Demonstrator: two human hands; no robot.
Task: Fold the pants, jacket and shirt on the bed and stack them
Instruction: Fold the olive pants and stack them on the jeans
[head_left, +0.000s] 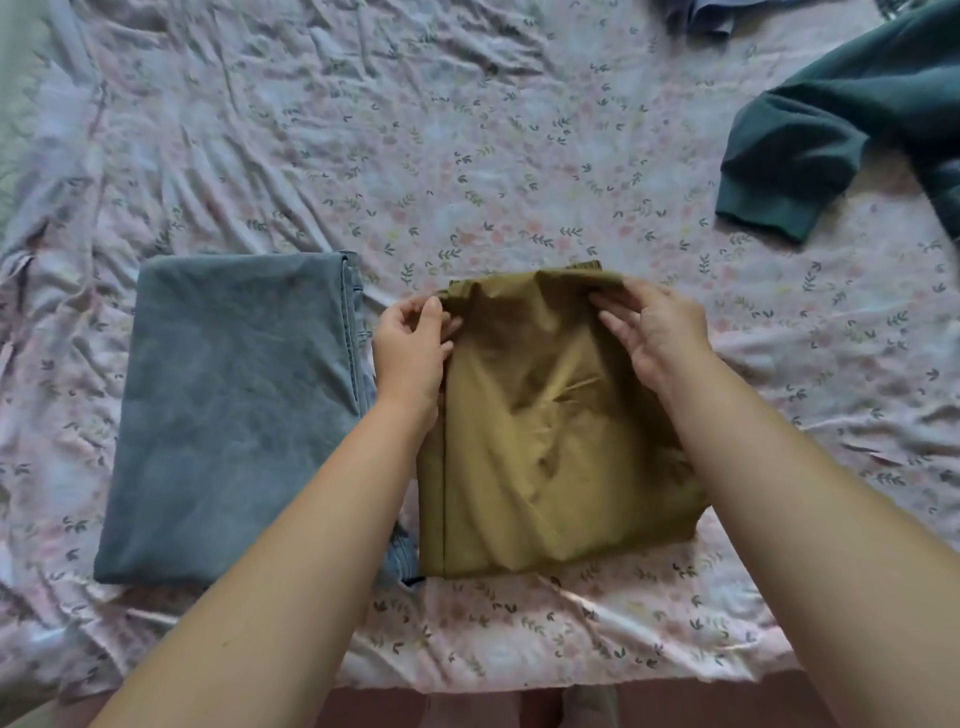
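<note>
Near edge: the pink floral bed sheet (519, 639), creased, covers the bed from the bottom of the view upward. Both your bare forearms reach forward over it.

Middle, centre: the olive-brown thin-fabric garment (545, 441), folded to a rough rectangle, lies flat on the sheet directly ahead of you. A few soft creases run across its top layer.

Middle, left: the faded blue denim garment (234, 415), folded into a neat rectangle with its stitched seam along the right side, lies just beside the olive one. Near the front corner the two edges look to be touching.

Your left hand (410, 353) is at the far left corner of the olive garment; its fingers (430, 314) are curled and pinch the cloth there.

Your right hand (654, 332) is at the far right corner; its fingers (618, 325) lie over the top edge and hold the fold, with the thumb side hidden beneath.

Far right: a dark green knit garment with a ribbed cuff (831, 130) lies unfolded, one sleeve trailing toward the centre, well apart from the two folded pieces.

Far edge: a strip of pale blue cloth (711, 15) shows at the top, too cropped to identify.
</note>
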